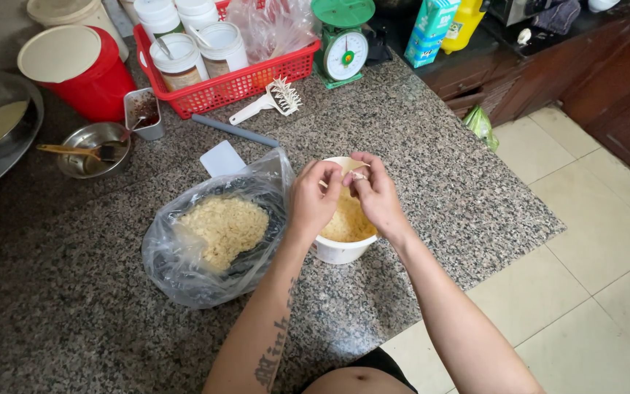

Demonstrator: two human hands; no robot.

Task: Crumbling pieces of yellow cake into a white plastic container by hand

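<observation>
Both your hands pinch one garlic clove [359, 175] directly above the white bowl [340, 252]: left hand [313, 198] steadies, right hand [377, 195] peels. Keep the clove over the bowl's peeled garlic; the skin-filled bag [184, 277] lies left of your grip.

A small pale clove-like piece [359, 175], hard to identify, is pinched between the fingertips of both hands above a white bowl [340, 252]. The bowl stands upright on the speckled granite worktop [432, 146] and is part-filled with yellowish peeled pieces [347, 223].
</observation>
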